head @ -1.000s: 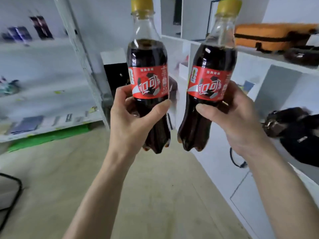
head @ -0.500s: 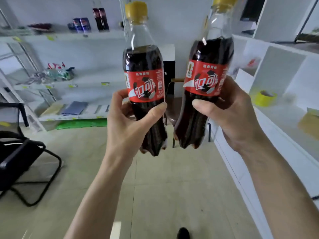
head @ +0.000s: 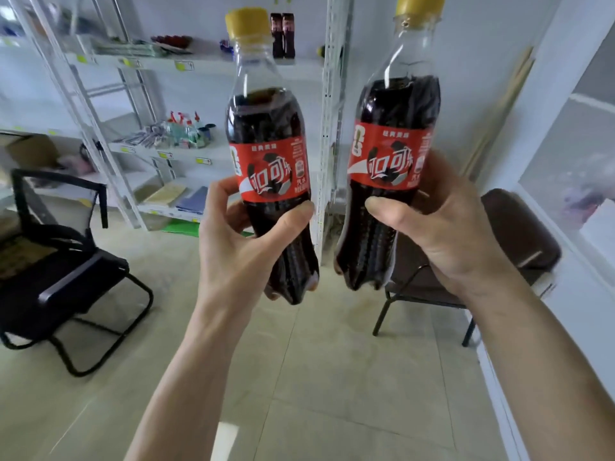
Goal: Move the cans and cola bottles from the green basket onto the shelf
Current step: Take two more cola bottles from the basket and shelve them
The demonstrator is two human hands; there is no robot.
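I hold two cola bottles upright in front of me, each with a yellow cap and red label. My left hand [head: 233, 251] grips the lower half of the left cola bottle [head: 266, 128]. My right hand [head: 442, 234] grips the right cola bottle [head: 396, 121], which tilts slightly right. Behind them stands a white metal shelf [head: 206, 66]; two more cola bottles [head: 283, 34] stand on its top board, with a blue can [head: 226, 46] partly hidden beside them. The green basket is not in view.
A black mesh chair [head: 56, 261] stands at the left on the tiled floor. A brown chair [head: 519, 234] stands at the right, next to a white cabinet [head: 572, 161]. Spray bottles [head: 186, 128] and stationery fill the shelf's middle board. A green sheet [head: 179, 226] lies under the shelf.
My view has swung left and moved closer to the metal shelf, which now fills the background. Both bottles stay held in the same grips in front of me.
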